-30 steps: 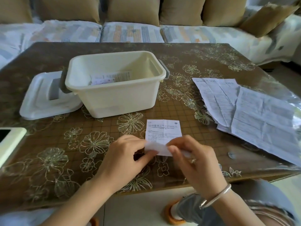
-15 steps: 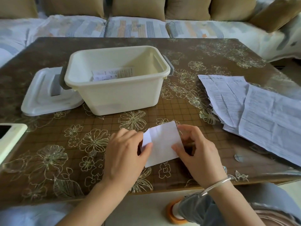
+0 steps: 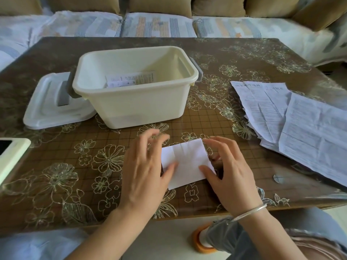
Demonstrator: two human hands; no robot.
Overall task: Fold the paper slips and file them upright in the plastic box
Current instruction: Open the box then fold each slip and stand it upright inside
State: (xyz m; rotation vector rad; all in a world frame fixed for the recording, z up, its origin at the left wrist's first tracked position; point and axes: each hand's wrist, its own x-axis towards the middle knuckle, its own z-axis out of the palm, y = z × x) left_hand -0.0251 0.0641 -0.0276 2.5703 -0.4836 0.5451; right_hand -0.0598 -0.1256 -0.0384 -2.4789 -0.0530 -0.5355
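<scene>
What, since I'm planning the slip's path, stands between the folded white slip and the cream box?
Nothing visible does. The folded white paper slip lies under the thumbs of the left hand and right hand; only bare flower-patterned tabletop separates it from the open cream plastic box, whose white lid lies to its left.

On the desk: plastic box at centre, lid left of it, slips inside; folded slip in front; paper stack right.
</scene>
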